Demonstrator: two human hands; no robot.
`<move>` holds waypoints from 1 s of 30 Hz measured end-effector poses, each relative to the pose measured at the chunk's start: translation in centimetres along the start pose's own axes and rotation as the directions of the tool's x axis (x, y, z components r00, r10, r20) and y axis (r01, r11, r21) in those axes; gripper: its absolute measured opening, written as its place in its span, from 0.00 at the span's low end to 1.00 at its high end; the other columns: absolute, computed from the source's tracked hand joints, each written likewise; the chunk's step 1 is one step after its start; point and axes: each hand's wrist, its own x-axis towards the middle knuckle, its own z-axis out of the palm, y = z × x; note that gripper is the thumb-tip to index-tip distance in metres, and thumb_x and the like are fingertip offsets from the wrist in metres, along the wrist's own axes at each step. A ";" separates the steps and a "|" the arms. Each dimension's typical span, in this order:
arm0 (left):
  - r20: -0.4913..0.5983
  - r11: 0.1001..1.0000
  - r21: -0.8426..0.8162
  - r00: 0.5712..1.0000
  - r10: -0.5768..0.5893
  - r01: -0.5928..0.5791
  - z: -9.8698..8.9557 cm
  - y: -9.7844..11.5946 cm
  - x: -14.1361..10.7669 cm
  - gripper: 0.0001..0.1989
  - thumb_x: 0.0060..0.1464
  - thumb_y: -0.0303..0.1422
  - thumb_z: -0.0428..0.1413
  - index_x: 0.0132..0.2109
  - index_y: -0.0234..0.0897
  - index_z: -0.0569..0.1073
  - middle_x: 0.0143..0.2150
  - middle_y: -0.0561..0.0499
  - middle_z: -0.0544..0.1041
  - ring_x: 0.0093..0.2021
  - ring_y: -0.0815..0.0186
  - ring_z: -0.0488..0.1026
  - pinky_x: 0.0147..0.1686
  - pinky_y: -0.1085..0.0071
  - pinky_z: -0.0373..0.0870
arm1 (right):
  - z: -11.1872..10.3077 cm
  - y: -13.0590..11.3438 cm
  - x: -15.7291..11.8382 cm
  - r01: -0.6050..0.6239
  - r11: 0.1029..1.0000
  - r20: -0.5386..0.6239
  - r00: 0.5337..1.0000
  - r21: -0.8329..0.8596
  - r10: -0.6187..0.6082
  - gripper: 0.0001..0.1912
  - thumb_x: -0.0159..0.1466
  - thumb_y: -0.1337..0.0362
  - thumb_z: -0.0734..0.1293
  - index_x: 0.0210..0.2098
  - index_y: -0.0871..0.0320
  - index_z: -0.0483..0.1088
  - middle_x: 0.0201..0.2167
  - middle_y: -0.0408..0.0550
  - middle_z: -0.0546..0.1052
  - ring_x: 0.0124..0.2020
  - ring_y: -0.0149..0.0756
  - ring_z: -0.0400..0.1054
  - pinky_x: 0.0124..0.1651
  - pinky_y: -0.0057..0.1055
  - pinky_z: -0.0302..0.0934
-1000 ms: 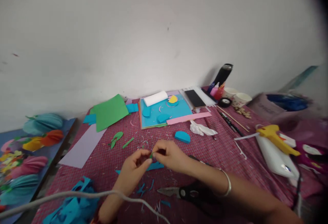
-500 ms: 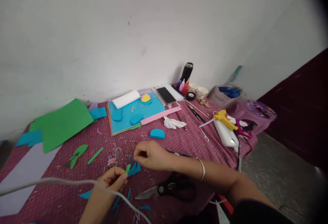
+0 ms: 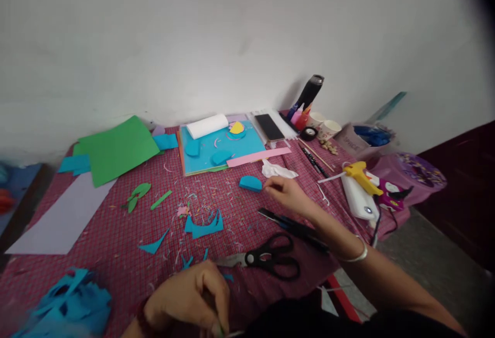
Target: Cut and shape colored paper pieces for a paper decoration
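Low at the front edge, my left hand (image 3: pixel 193 297) is closed with its fingertips down, pinching a small green foam piece (image 3: pixel 221 331) that is mostly hidden. My right hand (image 3: pixel 288 195) reaches over the table with fingers curled together. Its fingertips are right beside the end of a blue half-round foam piece (image 3: pixel 250 183); whether they touch it or hold something small I cannot tell. Black-handled scissors (image 3: pixel 273 258) lie between my hands, their blades partly behind my left hand. Cut blue foam scraps (image 3: pixel 204 227) and a green strip (image 3: pixel 161 200) lie farther left.
Green foam sheets (image 3: pixel 119 147), a lilac sheet (image 3: pixel 64 219) and a pile of blue scraps (image 3: pixel 73 304) occupy the left. At the back are blue sheets (image 3: pixel 204 160) and a phone (image 3: pixel 269 127). A yellow glue gun (image 3: pixel 363 177), paper cups (image 3: pixel 329 129) and a black bottle (image 3: pixel 310 92) stand right.
My right hand has moved away from my left, up and right to the blue half-round piece. My left hand has drawn down toward the front edge with the green piece. The view has shifted.
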 end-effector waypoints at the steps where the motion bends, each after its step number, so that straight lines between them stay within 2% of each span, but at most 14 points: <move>1: 0.061 0.998 0.034 0.996 -0.059 0.057 0.1 0.1 -0.2 0.12 0.41 0.41 0.65 0.30 0.37 0.81 0.24 0.48 0.76 0.21 0.69 0.67 0.25 0.72 0.65 | -0.4 0.1 -0.4 -0.019 1.000 0.004 1.000 0.005 0.019 0.07 0.60 0.68 0.60 0.29 0.60 0.69 0.26 0.43 0.71 0.30 0.32 0.65 0.36 0.29 0.58; 5: 0.158 0.984 0.098 0.973 -0.165 0.151 0.4 0.8 -0.7 0.14 0.41 0.44 0.64 0.34 0.40 0.82 0.25 0.49 0.77 0.23 0.66 0.68 0.30 0.68 0.69 | -1.1 -0.5 -2.9 -0.072 0.994 0.120 0.989 -0.079 0.081 0.06 0.59 0.67 0.62 0.34 0.59 0.70 0.30 0.45 0.73 0.32 0.34 0.66 0.37 0.30 0.60; 8: 0.189 0.980 0.097 0.964 -0.188 0.172 0.7 1.3 -0.6 0.18 0.40 0.47 0.63 0.35 0.40 0.81 0.27 0.48 0.77 0.24 0.65 0.69 0.30 0.67 0.70 | -1.0 -1.0 -5.0 -0.024 0.966 0.260 0.961 -0.256 0.093 0.12 0.57 0.67 0.66 0.41 0.57 0.71 0.38 0.48 0.73 0.38 0.37 0.67 0.42 0.33 0.61; 10: 0.196 0.979 0.075 0.960 -0.200 0.188 1.1 1.6 -0.5 0.18 0.41 0.47 0.63 0.35 0.39 0.81 0.27 0.49 0.77 0.24 0.65 0.69 0.28 0.68 0.70 | -0.8 -0.8 -5.9 0.011 0.940 0.284 0.954 -0.342 0.092 0.15 0.56 0.69 0.66 0.44 0.56 0.71 0.41 0.49 0.72 0.42 0.40 0.67 0.46 0.36 0.60; 14: 0.211 0.985 0.008 0.962 -0.171 0.173 1.7 2.1 -0.3 0.17 0.41 0.47 0.63 0.33 0.38 0.80 0.22 0.51 0.75 0.21 0.68 0.68 0.22 0.71 0.68 | -0.9 0.7 -6.2 0.028 0.914 0.280 0.955 -0.405 0.095 0.17 0.57 0.71 0.63 0.46 0.56 0.69 0.42 0.50 0.72 0.45 0.41 0.68 0.49 0.37 0.61; 16: 0.234 0.988 0.003 0.960 -0.153 0.157 2.0 2.3 -0.2 0.17 0.41 0.47 0.63 0.31 0.37 0.79 0.21 0.52 0.74 0.19 0.69 0.68 0.20 0.73 0.66 | -1.1 1.0 -6.0 0.013 0.879 0.203 0.975 -0.476 0.096 0.16 0.58 0.70 0.62 0.46 0.57 0.69 0.43 0.52 0.72 0.45 0.43 0.67 0.50 0.40 0.61; 18: 0.260 0.987 0.026 0.952 -0.160 0.159 2.3 2.4 -0.2 0.16 0.42 0.46 0.63 0.30 0.37 0.78 0.20 0.53 0.73 0.19 0.70 0.67 0.20 0.75 0.66 | -1.0 0.4 -6.0 -0.002 0.840 0.101 0.993 -0.542 0.068 0.15 0.59 0.68 0.62 0.46 0.59 0.69 0.42 0.55 0.72 0.45 0.46 0.67 0.50 0.43 0.60; 20: 0.261 0.984 0.065 0.949 -0.176 0.165 2.6 2.5 -0.2 0.14 0.43 0.44 0.63 0.30 0.38 0.78 0.20 0.54 0.72 0.19 0.70 0.67 0.20 0.74 0.65 | -0.2 -1.3 -6.4 0.044 0.847 0.098 0.995 -0.530 0.010 0.14 0.60 0.67 0.63 0.46 0.58 0.69 0.42 0.56 0.71 0.45 0.46 0.66 0.50 0.43 0.60; 23: 0.256 0.979 0.105 0.946 -0.199 0.177 2.8 2.7 -0.3 0.11 0.45 0.42 0.61 0.30 0.39 0.78 0.21 0.54 0.72 0.19 0.69 0.66 0.22 0.72 0.65 | 2.1 -4.2 -7.5 0.199 0.897 0.313 0.947 -0.394 -0.073 0.14 0.59 0.66 0.65 0.46 0.54 0.68 0.43 0.52 0.72 0.46 0.43 0.66 0.50 0.40 0.60; 25: 0.267 0.975 0.119 0.940 -0.214 0.188 3.0 2.8 -0.4 0.10 0.45 0.41 0.61 0.30 0.39 0.78 0.21 0.54 0.71 0.19 0.69 0.65 0.22 0.71 0.65 | 4.0 -5.5 -8.2 0.250 0.887 0.425 0.903 -0.388 -0.069 0.15 0.58 0.66 0.67 0.45 0.54 0.68 0.43 0.51 0.71 0.45 0.43 0.65 0.49 0.40 0.60; 28: 0.287 0.973 0.131 0.932 -0.223 0.192 3.3 2.4 -0.4 0.08 0.46 0.38 0.61 0.31 0.39 0.78 0.21 0.53 0.72 0.20 0.68 0.66 0.22 0.70 0.64 | 6.2 -6.0 -8.6 0.281 0.845 0.462 0.886 -0.456 -0.045 0.11 0.57 0.67 0.67 0.40 0.58 0.69 0.40 0.51 0.71 0.42 0.42 0.65 0.46 0.39 0.60; 30: 0.203 0.993 0.072 0.973 -0.111 0.098 3.3 2.0 0.0 0.05 0.44 0.36 0.62 0.29 0.39 0.78 0.23 0.51 0.74 0.21 0.68 0.67 0.24 0.70 0.65 | 6.8 -5.9 -8.5 0.300 0.834 0.471 0.880 -0.462 -0.056 0.08 0.56 0.68 0.66 0.37 0.59 0.68 0.38 0.51 0.71 0.40 0.41 0.65 0.44 0.37 0.60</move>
